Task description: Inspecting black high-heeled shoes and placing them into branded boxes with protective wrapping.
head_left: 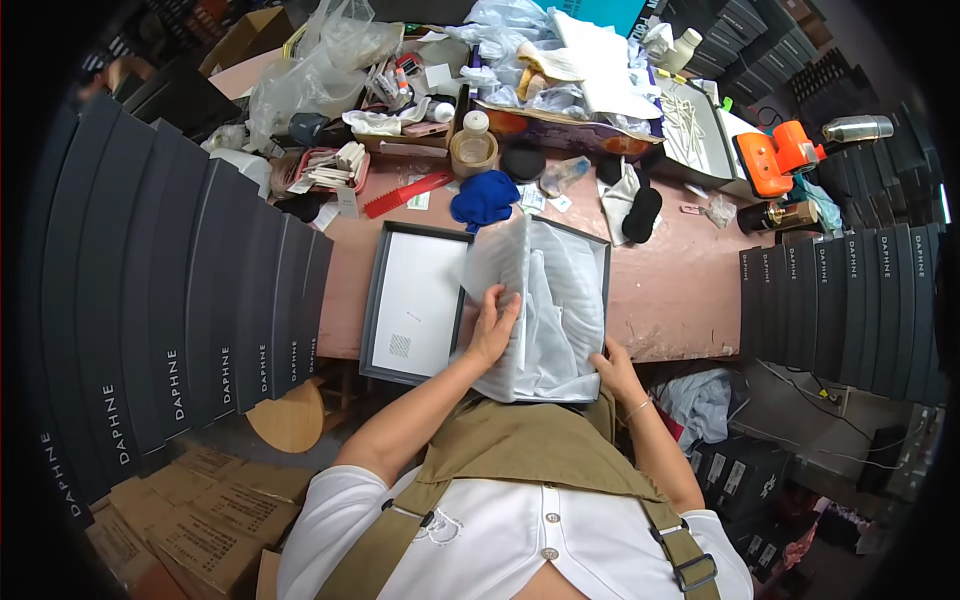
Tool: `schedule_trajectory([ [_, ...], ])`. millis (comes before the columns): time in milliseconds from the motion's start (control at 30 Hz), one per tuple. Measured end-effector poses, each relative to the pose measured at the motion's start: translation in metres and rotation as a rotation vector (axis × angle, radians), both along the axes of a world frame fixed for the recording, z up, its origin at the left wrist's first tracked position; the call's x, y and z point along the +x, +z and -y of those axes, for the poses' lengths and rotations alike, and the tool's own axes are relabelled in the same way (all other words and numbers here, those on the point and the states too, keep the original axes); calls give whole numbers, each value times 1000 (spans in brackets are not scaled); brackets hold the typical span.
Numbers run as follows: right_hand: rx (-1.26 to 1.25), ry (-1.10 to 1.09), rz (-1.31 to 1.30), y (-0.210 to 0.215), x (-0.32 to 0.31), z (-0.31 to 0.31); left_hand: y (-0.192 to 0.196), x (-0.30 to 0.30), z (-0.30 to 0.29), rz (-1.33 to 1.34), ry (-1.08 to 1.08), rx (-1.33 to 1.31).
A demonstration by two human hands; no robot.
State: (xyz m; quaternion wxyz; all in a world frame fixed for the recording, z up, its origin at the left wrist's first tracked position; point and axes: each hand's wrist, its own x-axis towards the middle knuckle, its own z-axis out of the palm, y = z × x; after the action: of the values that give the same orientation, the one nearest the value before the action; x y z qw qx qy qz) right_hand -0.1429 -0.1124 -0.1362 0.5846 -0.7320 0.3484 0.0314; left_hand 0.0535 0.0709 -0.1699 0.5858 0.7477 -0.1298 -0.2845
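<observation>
In front of me on the pink table, a dark grey box [607, 262] stands uncovered, lined with white tissue paper [565, 335]. Whatever lies under the paper is hidden. My left hand [492, 328] is closed on a raised fold of this paper along the box's left side. At the near right corner, my right hand [620, 372] grips the box edge, its thumb at the rim and the other fingers partly hidden. Directly left of the box lies its lid [420, 290], white inside face up, with a small printed square near the bottom.
Tall rows of dark boxes flank me on the left [190, 290] and right [840, 310]. Behind the work spot lie a blue cloth [485, 200], a red comb-like strip [408, 194], a bottle [474, 150], a black brush-like pad [642, 215] and an orange tape dispenser [775, 160].
</observation>
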Motion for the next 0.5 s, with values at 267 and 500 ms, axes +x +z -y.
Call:
schedule_trajectory([
  [267,-797,176,181,23,63,-37,-31,14,-19,170,103,120],
  [500,-446,355,-49,-15,79,-72,39,15,-34,-44,92,-216],
])
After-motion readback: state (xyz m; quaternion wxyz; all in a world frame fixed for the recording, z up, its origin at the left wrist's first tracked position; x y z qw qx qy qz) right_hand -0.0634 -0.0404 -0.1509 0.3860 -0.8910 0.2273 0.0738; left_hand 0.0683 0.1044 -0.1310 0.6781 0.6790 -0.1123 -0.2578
